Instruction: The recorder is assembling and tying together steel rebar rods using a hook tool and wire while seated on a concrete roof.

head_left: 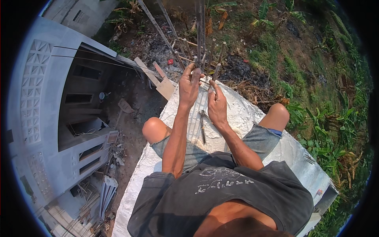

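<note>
I sit astride a rough white concrete surface [241,111], both arms stretched toward a cluster of upright steel bars. My left hand [189,86] is closed, its fingers wrapped about a dark steel bar [198,37] at the front of the cluster. To its right my right hand [217,106] is closed too, thumb and fingertips pinched at a thin steel rod [204,81] that spans between the hands. A shorter bar [217,69] rises just beyond the right fingertips. Below the hands, a pair of pincers [203,128] lies on the concrete, between my forearms.
The ledge drops off on both sides. Down left stands a grey building [51,91] with openings, beside dirt and rubble. Wooden boards [165,88] lean at the left edge. Grass and leafy plants [300,75] cover the slope at right; dark burnt debris [235,67] lies beyond the bars.
</note>
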Demonstrator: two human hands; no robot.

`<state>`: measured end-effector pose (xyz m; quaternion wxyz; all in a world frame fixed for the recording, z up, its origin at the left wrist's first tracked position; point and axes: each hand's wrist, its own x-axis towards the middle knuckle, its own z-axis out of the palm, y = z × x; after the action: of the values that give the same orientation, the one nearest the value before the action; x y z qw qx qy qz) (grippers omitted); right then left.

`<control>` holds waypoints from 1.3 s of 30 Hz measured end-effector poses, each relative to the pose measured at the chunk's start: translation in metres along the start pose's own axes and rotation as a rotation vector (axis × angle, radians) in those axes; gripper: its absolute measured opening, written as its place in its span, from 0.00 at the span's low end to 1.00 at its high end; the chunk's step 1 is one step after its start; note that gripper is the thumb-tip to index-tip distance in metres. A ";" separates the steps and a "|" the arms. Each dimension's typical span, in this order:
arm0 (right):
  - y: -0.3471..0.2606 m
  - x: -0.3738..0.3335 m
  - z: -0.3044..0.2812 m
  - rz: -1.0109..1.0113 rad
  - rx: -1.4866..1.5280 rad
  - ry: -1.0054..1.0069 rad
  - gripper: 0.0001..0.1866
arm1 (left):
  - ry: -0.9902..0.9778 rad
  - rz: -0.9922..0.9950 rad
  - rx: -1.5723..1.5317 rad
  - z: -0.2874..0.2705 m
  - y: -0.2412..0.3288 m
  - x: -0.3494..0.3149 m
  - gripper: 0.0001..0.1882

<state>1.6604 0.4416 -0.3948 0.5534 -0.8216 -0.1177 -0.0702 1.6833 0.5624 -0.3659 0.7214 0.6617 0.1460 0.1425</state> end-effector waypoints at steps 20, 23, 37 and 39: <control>-0.020 0.049 0.049 -0.001 -0.069 0.216 0.18 | 0.144 -0.086 -0.251 0.008 0.011 0.023 0.11; -0.034 0.026 0.028 0.395 0.248 -0.021 0.16 | 0.288 -0.009 -0.317 0.018 0.007 0.014 0.11; -0.051 0.034 0.030 0.431 0.577 0.052 0.15 | 0.265 0.333 -0.068 0.006 -0.006 -0.041 0.10; -0.054 0.032 0.027 0.426 0.661 0.013 0.17 | 0.250 0.386 0.055 -0.001 -0.006 -0.041 0.09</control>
<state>1.6765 0.4895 -0.3485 0.7910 -0.6046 0.0428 0.0827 1.6456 0.5469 -0.3712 0.6389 0.6740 0.1085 0.3547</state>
